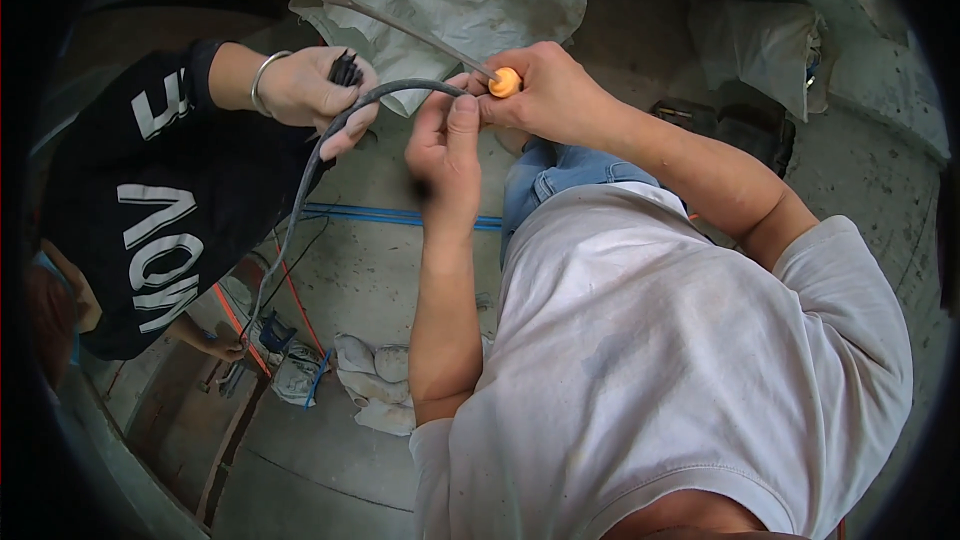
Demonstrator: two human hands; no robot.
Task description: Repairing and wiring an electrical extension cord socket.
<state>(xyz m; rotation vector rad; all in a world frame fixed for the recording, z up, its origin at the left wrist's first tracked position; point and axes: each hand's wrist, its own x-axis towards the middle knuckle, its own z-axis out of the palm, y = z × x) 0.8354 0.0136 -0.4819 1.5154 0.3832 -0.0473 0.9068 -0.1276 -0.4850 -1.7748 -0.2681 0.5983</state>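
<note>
My L hand [448, 150] pinches dark-grey round cable [405, 86], running left. My R hand [545, 90] grips orange-handled metal screwdriver [425, 37], shaft fwd-left, beyond cable.

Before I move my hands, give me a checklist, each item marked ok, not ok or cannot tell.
1. Dark grey flexible cable gripped: ok, your left hand pinches it.
2. Long metal tool with a round orange handle held: ok, in your right hand.
3. Cable supported farther along: ok, the co-worker's hand with the silver bracelet is on it.
4. Cable end in sight: not ok, fingers cover it.
5. Tool clear of the co-worker's hand: cannot tell, depth is unclear.
</note>
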